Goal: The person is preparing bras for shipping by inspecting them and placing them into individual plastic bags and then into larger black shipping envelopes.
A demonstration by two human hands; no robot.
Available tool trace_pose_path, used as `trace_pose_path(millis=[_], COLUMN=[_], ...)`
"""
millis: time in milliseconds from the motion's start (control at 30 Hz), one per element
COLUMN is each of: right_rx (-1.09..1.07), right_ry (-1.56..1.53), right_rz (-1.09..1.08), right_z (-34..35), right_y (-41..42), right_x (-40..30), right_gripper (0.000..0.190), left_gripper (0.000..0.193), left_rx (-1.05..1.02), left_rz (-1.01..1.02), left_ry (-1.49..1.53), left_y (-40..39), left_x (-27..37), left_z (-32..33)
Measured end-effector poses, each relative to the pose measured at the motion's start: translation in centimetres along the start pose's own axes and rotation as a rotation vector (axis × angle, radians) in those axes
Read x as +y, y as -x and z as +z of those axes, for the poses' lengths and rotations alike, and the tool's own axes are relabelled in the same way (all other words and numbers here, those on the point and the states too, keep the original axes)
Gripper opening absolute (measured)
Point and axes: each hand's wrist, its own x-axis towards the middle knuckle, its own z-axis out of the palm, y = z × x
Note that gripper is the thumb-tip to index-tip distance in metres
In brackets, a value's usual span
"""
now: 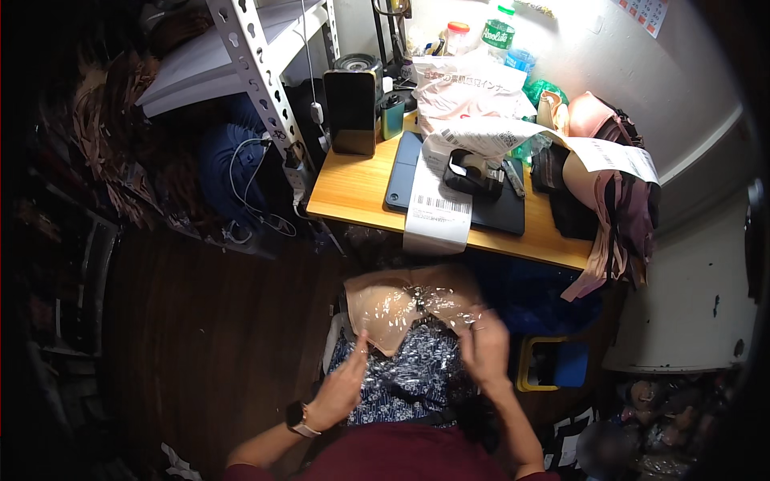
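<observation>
A beige bra [385,309] lies in front of me under shiny clear plastic [445,297], with its two cups facing up. My left hand [337,388], wearing a smartwatch, touches the bra's lower left edge with fingers stretched out; whether it grips the edge cannot be made out. At the opposite side, my right hand [486,349] is blurred, its fingers curled on the right edge of the plastic-covered bra. Beneath it, dark blue patterned fabric [391,385] covers my lap, and more clear plastic glints over it.
Ahead stands a wooden table [349,192] holding a smartphone [349,114], a tape dispenser [475,171], a dark tablet-like slab [502,213] and a printed label strip [436,210] hanging over the edge. Several bras [601,180] are heaped at right. A yellow-rimmed bin [523,364] sits on the floor.
</observation>
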Motion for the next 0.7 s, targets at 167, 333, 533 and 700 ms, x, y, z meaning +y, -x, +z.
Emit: trace_pose_path(millis=[167, 333, 533, 700], right_rx=[-0.166, -0.333, 0.002, 0.344], right_ry=[0.248, 0.305, -0.475, -0.062], right_rz=[-0.158, -0.305, -0.360, -0.380], right_z=[-1.1, -1.4, -9.9, -9.7], right_y=[3.6, 4.8, -4.8, -18.4], right_x=[2.2, 4.4, -1.1, -0.2], right_gripper=[0.061, 0.046, 0.022, 0.064], left_gripper=[0.063, 0.038, 0.038, 0.048], left_rx=[0.098, -0.143, -0.339, 0.601], left_rz=[0.042, -0.010, 0.147, 0.554], left_ry=[-0.036, 0.029, -0.245, -0.158], left_y=[0.6, 0.5, -7.1, -19.9], left_x=[-3.5, -5.6, -2.6, 3.1], left_z=[0.6, 0.2, -9.2, -8.9])
